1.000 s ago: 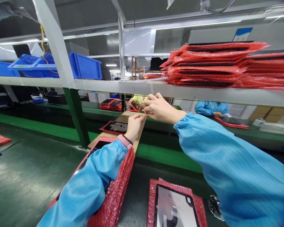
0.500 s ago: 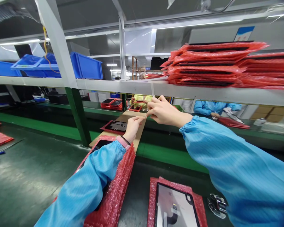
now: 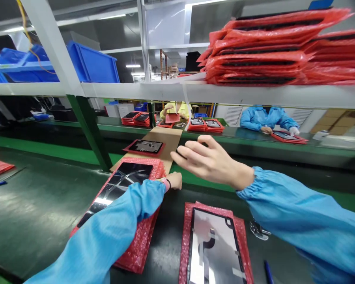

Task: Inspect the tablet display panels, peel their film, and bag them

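Note:
My right hand (image 3: 210, 161) reaches forward over the green belt edge (image 3: 207, 185), fingers stretched out and close together, holding nothing I can see. My left hand (image 3: 174, 180) is low beside the far corner of a stack of red bubble-wrap bags (image 3: 142, 240) topped by a dark glossy panel (image 3: 121, 183). Its fingers are hidden behind the wrist and blue sleeve. In front of me a grey panel (image 3: 215, 244) lies on another red bubble-wrap bag (image 3: 185, 236). A thin pale strip (image 3: 185, 105) hangs from the shelf edge above.
Brown cardboard (image 3: 165, 138) carries one more panel (image 3: 144, 146). The shelf (image 3: 254, 94) holds red bagged panels (image 3: 269, 51) and blue bins (image 3: 91, 65). Two people (image 3: 263, 118) work across the line. A metal object (image 3: 258, 230) and a blue pen (image 3: 268, 272) lie at the right.
Both hands have come down from the shelf edge. The left dropped to the stack's corner, the right lowered and opened. The pale strip stays hanging from the shelf. The view tilted down.

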### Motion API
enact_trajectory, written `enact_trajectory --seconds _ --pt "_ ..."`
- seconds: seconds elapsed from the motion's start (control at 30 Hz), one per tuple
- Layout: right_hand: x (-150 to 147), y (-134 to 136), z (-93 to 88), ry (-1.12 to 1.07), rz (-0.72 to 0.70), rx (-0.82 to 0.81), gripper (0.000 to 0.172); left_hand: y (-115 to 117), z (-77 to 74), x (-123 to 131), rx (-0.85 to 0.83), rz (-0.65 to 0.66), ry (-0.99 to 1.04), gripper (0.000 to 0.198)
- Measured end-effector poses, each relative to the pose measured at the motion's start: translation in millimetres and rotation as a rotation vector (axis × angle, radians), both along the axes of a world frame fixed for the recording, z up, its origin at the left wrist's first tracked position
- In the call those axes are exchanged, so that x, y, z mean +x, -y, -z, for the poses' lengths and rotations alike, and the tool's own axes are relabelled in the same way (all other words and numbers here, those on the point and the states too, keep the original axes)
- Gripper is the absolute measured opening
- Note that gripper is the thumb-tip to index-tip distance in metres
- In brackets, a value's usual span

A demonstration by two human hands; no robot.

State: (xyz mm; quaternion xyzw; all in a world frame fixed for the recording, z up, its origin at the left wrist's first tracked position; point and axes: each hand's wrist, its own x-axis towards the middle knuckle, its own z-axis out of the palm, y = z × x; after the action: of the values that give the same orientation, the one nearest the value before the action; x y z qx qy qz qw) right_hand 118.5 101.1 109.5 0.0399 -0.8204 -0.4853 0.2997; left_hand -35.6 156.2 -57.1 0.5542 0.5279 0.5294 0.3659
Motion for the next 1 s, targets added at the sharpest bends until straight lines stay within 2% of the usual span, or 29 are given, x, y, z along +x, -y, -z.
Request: enact_trajectory --seconds 0.07,0.1,0.17,0.2,0.27,0.37,0.47,0.6,0.9,1.0 --pt "10 -8 9.8 0.039 0.062 -0.145 0.027 -2 15.7 9 -0.190 0.106 -0.102 0.035" --pt "15 -13 17.7 0.050 0.103 -0.299 0.026 -3 21.3 12 -0.276 0.159 -0.157 0.033" --pt "25 -21 41.0 0.005 0.207 -0.715 0.024 -6 27.5 17 -0.411 0.264 -0.248 0.031" --pt "29 -24 56.2 -0.100 0.267 -0.984 0.020 -7 28.4 17 -0.460 0.315 -0.286 0.030" --pt "37 -28 90.9 -0.242 0.344 -1.153 0.020 -8 26.6 17 -0.513 0.406 -0.343 0.029" --pt "46 -28 140.3 -0.391 0.415 -1.384 0.017 -4 20.0 14 -0.507 0.492 -0.376 0.027" --pt "50 -23 170.9 -0.497 0.438 -1.590 0.016 3 14.9 16 -0.457 0.516 -0.379 0.023" --pt "55 -20 183.1 -0.622 0.484 -1.755 0.020 15 12.3 30 -0.378 0.500 -0.368 0.020" --pt "78 -7 182.1 -0.663 0.631 -1.890 0.023 35 8.3 71 -0.300 0.520 -0.320 0.019" --pt "110 9 182.7 -0.618 0.663 -1.925 0.017 47 9.6 76 -0.294 0.560 -0.319 0.046"
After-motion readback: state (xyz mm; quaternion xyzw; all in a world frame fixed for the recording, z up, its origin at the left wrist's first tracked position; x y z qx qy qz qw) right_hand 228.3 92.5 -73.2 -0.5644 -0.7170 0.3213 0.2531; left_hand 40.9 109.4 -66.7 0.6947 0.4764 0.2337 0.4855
